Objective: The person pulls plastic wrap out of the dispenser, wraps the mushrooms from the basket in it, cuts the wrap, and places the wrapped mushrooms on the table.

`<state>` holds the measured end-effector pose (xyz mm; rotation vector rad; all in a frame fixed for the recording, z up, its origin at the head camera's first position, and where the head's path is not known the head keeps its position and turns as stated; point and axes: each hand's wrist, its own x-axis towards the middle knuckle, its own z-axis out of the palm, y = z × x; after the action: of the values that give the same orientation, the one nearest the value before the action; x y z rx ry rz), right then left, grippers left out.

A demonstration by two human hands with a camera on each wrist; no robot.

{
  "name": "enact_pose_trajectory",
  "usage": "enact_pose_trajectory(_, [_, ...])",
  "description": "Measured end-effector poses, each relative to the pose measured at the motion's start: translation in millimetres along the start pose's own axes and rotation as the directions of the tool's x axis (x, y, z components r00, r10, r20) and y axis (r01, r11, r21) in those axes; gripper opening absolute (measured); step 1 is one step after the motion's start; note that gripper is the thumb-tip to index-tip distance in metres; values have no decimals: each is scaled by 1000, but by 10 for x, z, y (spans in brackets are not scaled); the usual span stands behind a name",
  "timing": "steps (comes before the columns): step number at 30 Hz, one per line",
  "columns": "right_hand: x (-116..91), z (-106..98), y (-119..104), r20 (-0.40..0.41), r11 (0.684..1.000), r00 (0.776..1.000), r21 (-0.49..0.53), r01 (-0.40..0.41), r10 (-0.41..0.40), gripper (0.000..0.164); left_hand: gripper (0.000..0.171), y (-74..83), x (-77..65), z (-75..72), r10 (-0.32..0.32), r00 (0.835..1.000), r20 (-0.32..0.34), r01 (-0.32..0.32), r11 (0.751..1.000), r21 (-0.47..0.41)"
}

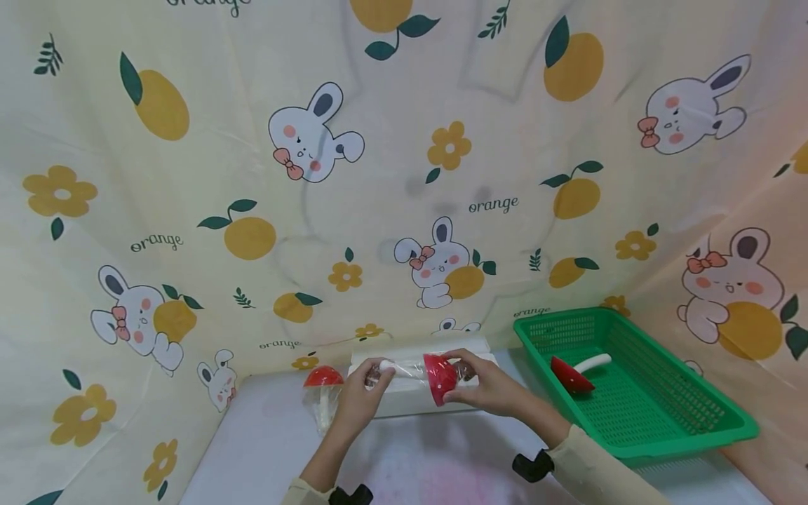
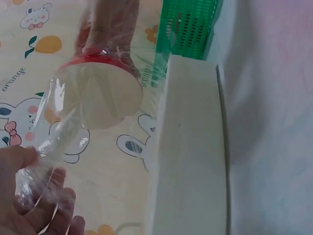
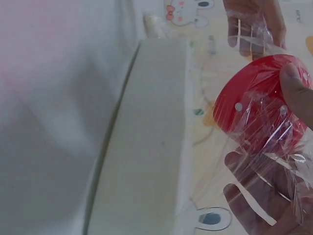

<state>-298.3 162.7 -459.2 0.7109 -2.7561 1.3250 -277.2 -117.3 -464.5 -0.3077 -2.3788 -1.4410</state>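
A toy mushroom (image 1: 440, 382) with a white-dotted red cap lies sideways in a clear plastic bag (image 2: 58, 105), held up between both hands. My right hand (image 1: 492, 386) grips the cap end, its thumb (image 3: 293, 88) pressed on the red top through the plastic. At the stem end, my left hand (image 1: 360, 400) pinches the gathered bag between thumb and fingers. The cap's pale underside faces the left hand in the left wrist view. On the table at the left lies another red-capped mushroom (image 1: 324, 377), also bagged.
Behind and below the hands is a long white box (image 1: 410, 403). To the right stands a green plastic basket (image 1: 669, 449) holding an unwrapped red mushroom (image 1: 571, 375) with a white stem. A patterned cloth (image 1: 379, 294) hangs behind the white-covered table (image 1: 265, 449).
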Motion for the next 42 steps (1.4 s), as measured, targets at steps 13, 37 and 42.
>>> enact_pose_trajectory(13, [19, 119, 173, 55, 995, 996, -55, 80, -77, 78, 25, -140, -6, 119, -98, 995, -7, 98, 995, -24])
enact_pose_trajectory(37, [138, 224, 208, 103, 951, 967, -184, 249, -233, 92, 27, -369, 28, 137, -120, 993, 16, 119, 993, 1])
enact_pose_trajectory(42, [178, 213, 238, 85, 971, 982, -153, 181, -170, 90, 42, -405, 48, 92, -35, 997, 67, 31, 998, 58])
